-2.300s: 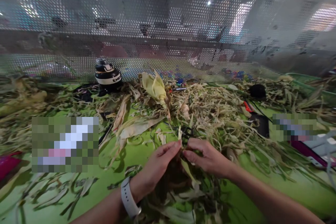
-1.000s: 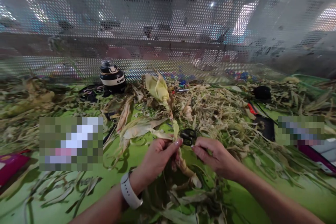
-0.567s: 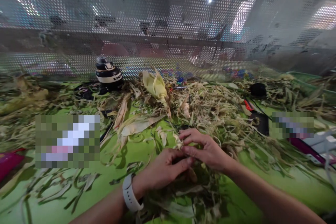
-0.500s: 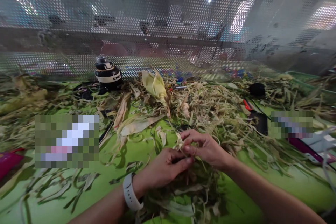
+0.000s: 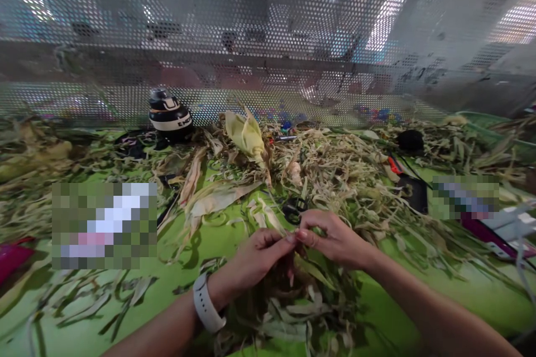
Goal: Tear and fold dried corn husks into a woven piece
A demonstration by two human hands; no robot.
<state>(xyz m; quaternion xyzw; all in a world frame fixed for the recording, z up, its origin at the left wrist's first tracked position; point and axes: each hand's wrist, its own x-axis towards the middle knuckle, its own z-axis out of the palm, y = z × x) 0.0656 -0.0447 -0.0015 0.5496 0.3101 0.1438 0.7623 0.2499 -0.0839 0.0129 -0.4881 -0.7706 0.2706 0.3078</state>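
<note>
My left hand, with a white watch strap at the wrist, is closed in a pinch. Its thumb and fingertips meet those of my right hand, also pinched. Between them runs a thin pale strip of dry corn husk, its free end pointing away to the upper left; the part inside the fingers is hidden. Black-handled scissors lie just beyond my right fingertips. Below the hands is a loose heap of husk strips. Farther back stands a yellowish bundle of wide husk leaves.
Dry husk strips cover much of the green table. A black bottle stands before the perforated metal panel. A dark flat object and a magenta item with a white cable lie right; blurred patches hide two areas.
The fingertips of both hands have come together, my left hand moving slightly up. The husk strip now leans to the upper left, and the scissors show more fully.
</note>
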